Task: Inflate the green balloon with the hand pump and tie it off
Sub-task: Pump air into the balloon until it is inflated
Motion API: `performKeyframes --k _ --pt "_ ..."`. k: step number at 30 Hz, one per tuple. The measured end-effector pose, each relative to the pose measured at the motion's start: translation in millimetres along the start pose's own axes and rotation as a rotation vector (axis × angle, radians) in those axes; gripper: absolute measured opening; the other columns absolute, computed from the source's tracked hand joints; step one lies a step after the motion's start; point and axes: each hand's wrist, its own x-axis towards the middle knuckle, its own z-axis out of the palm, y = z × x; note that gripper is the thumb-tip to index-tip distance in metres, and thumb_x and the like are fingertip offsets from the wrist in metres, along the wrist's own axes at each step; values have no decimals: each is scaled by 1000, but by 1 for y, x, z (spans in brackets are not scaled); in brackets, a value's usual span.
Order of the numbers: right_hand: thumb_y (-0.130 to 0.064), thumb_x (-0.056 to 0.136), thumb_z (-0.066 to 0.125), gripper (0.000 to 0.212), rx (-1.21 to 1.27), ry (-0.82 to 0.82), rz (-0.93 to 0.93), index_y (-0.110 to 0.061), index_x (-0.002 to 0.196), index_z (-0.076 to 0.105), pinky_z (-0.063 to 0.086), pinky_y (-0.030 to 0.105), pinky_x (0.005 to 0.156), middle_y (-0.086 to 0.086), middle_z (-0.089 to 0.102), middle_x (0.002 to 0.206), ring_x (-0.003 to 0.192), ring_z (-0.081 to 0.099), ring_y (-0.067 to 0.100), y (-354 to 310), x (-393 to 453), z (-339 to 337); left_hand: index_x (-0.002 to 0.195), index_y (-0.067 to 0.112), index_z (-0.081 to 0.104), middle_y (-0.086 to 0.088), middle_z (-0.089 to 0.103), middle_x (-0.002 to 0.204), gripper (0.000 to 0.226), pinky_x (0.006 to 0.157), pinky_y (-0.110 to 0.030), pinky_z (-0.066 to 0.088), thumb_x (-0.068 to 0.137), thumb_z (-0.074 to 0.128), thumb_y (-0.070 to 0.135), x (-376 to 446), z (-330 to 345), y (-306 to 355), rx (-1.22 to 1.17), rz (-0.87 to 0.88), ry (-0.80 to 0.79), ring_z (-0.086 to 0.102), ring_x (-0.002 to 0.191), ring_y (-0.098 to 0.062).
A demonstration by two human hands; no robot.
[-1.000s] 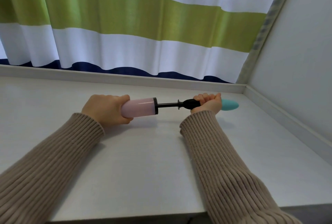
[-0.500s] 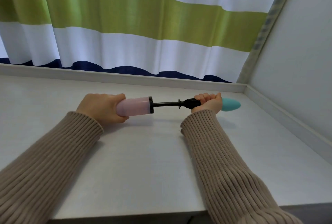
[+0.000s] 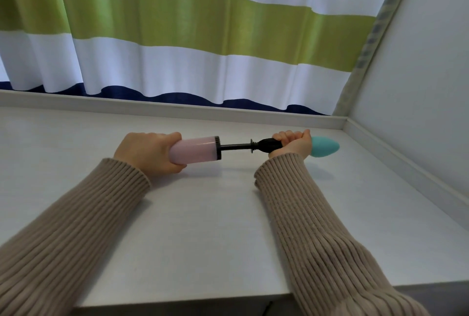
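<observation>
Fingers (image 3: 288, 136) of the right hand (image 3: 291, 144) curled tight round the black nozzle end of the pump (image 3: 200, 149), knuckles up, thumb side toward the balloon. Left hand (image 3: 147, 153) wrapped round the pink barrel at its far-left end; thumb lies along the top, other fingers hidden underneath.

Pump held level, just above the table (image 3: 203, 227), lying left to right. Thin black rod showing between the barrel's black cap and the ribbed black nozzle piece.

Balloon (image 3: 324, 147) sticks out past the right hand, pointing right. Teal-green, partly filled, egg-shaped with a blunt tip. Its neck is hidden inside the fist, so how it sits on the nozzle cannot be told. A faint shadow lies on the table below it.

Both arms in ribbed beige sleeves (image 3: 317, 227), forearms reaching in from the near edge.

Behind the table: a curtain (image 3: 190, 36) striped white, green and navy. Pale wall (image 3: 426, 87) on the right, meeting the table in the corner.
</observation>
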Motion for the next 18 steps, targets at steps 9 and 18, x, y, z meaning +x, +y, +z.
performKeyframes --k 9,18 --pt "-32 94 54 52 -11 -8 3 -21 47 32 25 16 31 -8 27 36 28 21 11 8 -1 -1 87 36 47 13 59 67 34 50 -25 34 69 51 65 10 -2 23 -28 44 -51 55 57 -13" --pt "-31 94 53 52 3 -4 24 -20 49 32 25 15 30 -7 27 34 26 20 10 1 -2 -1 85 41 48 17 58 61 33 49 -23 33 66 50 68 -1 -2 -2 -13 3 -12 53 53 -7"
